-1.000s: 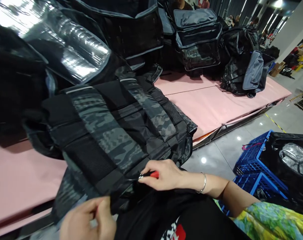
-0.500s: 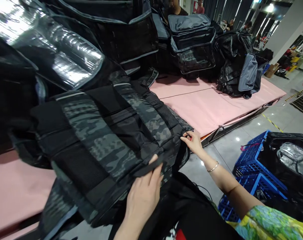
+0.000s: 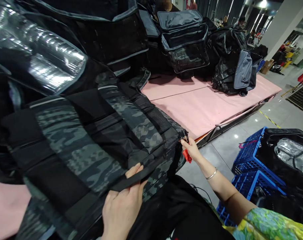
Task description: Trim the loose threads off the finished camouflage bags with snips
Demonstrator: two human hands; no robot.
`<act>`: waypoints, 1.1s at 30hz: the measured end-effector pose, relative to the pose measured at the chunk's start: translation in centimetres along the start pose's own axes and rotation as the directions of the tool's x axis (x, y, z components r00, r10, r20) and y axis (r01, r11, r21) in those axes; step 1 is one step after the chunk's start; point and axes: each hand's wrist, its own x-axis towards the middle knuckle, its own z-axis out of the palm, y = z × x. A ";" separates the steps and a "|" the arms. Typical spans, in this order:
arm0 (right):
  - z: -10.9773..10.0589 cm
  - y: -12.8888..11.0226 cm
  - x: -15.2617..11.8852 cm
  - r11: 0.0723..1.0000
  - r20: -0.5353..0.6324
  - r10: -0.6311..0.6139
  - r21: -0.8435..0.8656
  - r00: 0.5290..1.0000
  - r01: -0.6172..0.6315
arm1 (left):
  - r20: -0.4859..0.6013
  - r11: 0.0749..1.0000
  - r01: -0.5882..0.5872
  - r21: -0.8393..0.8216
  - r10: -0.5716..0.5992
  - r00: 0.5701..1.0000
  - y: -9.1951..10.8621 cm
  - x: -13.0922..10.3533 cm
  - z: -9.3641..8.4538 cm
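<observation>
A black and grey camouflage backpack (image 3: 91,143) lies on the table with its padded back and shoulder straps facing up. My left hand (image 3: 124,203) is closed around the black webbing handle (image 3: 131,178) at its near edge, the fingers passing under the band. At the bag's right corner, my right hand (image 3: 191,149) is closed on a small dark tool (image 3: 183,135) with a red piece (image 3: 186,156) hanging below the fingers. The tool's tip meets the dark fabric there; its exact shape is hard to make out.
Open bags, one with a silver lining (image 3: 59,63), are piled behind the backpack. More bags (image 3: 183,43) stand along the pink-covered table (image 3: 181,103). Blue crates (image 3: 248,150) holding dark bags sit on the floor at right. Other people are in the background.
The backpack and my left hand have shifted left in view. The red piece at my right hand, barely visible before, now shows clearly below the fingers.
</observation>
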 end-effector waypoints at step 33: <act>-3.7 2.5 1.0 0.796 -0.329 -0.169 -0.602 0.929 -0.068 | -0.150 0.995 0.072 -0.076 -0.083 0.985 -3.2 -1.7 -1.0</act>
